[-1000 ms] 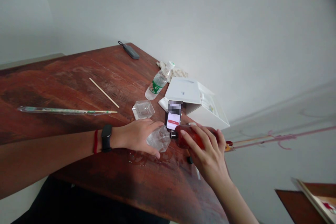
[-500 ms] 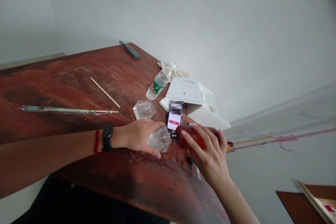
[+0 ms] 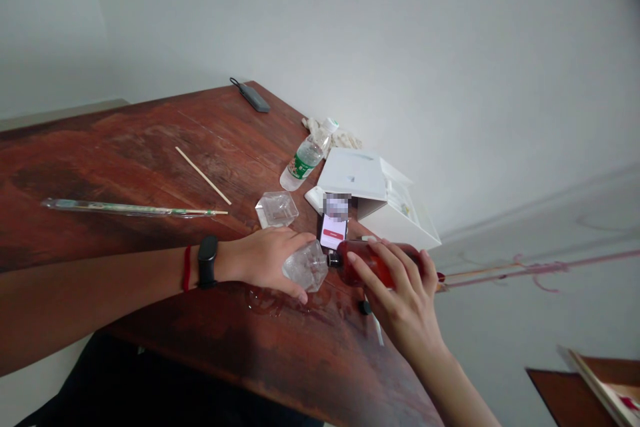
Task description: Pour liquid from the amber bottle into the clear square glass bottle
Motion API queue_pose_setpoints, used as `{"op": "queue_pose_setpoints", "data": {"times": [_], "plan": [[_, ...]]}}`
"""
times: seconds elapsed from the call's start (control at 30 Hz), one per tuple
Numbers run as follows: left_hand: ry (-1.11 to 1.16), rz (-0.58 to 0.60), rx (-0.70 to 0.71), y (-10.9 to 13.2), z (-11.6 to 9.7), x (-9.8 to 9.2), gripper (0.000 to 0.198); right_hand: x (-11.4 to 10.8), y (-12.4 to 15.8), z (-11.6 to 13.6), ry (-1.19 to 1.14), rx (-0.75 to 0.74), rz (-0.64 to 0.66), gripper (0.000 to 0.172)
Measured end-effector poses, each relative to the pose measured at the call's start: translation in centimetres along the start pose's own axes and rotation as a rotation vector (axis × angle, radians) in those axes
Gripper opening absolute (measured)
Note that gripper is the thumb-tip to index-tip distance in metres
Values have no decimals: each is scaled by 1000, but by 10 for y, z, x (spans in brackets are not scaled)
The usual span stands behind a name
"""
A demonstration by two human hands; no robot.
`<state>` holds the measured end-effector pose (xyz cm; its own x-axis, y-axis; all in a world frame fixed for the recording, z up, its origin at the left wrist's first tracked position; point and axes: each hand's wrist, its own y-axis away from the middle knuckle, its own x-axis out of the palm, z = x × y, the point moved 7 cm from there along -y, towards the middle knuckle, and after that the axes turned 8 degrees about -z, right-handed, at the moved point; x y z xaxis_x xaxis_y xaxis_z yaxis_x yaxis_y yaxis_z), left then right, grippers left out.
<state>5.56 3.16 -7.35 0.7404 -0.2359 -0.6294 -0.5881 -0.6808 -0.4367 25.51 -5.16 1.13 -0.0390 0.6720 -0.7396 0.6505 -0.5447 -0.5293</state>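
My left hand is wrapped round a clear faceted plastic cup, tilted so its mouth faces right. My right hand grips a reddish-brown bottle lying on its side in the air. The bottle's dark neck meets the rim of the cup; whether liquid flows between them I cannot make out. A second clear faceted container stands just beyond my left hand. Below the cup, wet patches shine on the wooden table. A small black cap lies under my right hand.
Behind my hands are a lit phone, a white box and a water bottle with a green label. Wrapped chopsticks, a single stick and a grey device lie farther off. A wall rises beyond the table.
The whole view has shifted very slightly. Both hands keep the same hold, and the bottle's neck stays at the cup's rim.
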Motion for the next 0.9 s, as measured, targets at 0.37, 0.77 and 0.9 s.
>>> {"op": "queue_pose_setpoints", "data": {"times": [0.37, 0.77, 0.9], "plan": [[-3, 23, -21, 0, 3, 4, 109, -1, -1, 1, 11, -42, -6, 71], [10, 42, -16, 0, 3, 4, 106, -2, -1, 0, 26, -55, -4, 72], [11, 25, -8, 1, 5, 4, 107, -3, -3, 0, 29, -60, 2, 73]]}}
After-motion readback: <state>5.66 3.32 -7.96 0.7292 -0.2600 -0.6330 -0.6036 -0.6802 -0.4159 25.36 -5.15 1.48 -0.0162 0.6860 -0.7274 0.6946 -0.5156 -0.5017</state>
